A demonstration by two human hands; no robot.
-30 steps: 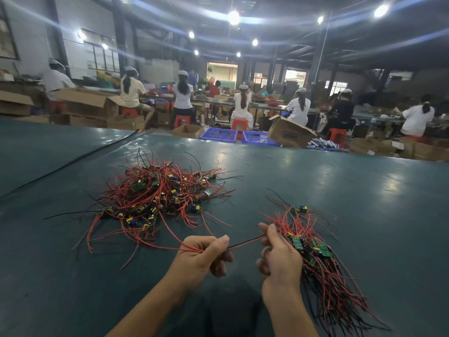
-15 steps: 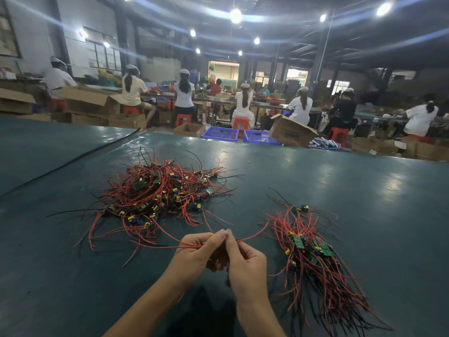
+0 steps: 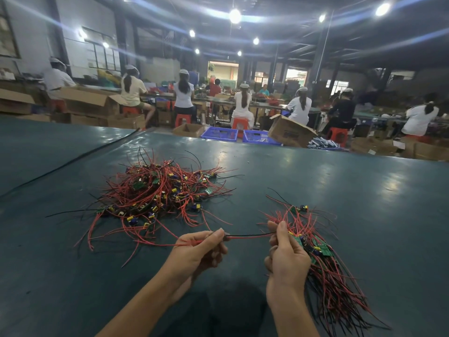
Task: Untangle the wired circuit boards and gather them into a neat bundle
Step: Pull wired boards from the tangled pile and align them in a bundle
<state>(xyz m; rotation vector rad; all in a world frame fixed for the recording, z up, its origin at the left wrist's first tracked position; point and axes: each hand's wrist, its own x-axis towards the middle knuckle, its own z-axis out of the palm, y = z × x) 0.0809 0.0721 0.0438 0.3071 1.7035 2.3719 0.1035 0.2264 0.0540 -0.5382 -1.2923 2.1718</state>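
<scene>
Head view: the left hand [image 3: 199, 249] pinches a red-and-black wire pair [image 3: 247, 235] between thumb and curled fingers. The right hand [image 3: 286, 259] pinches the other end of the same pair between thumb and forefinger, its remaining fingers curled. The pair runs taut and nearly level between the 2 hands, just above the dark green table [image 3: 352, 190].

Just beside the right hand, partly hidden behind it, lies the gathered bundle [image 3: 328, 276] of wired boards. Its small green boards sit near the hand, and its red and black leads fan toward the near right edge. Whether the curled fingers also touch this bundle cannot be told.

Beyond the left hand, red wires trail back to the tangled pile [image 3: 160, 193], a loose heap of boards and leads spread at the table's left centre, well apart from the bundle.

Past the far edge of the table stand 2 blue baskets [image 3: 220, 133] and an open cardboard box [image 3: 290, 131]. Further back, seated workers [image 3: 243, 105] face long benches.
</scene>
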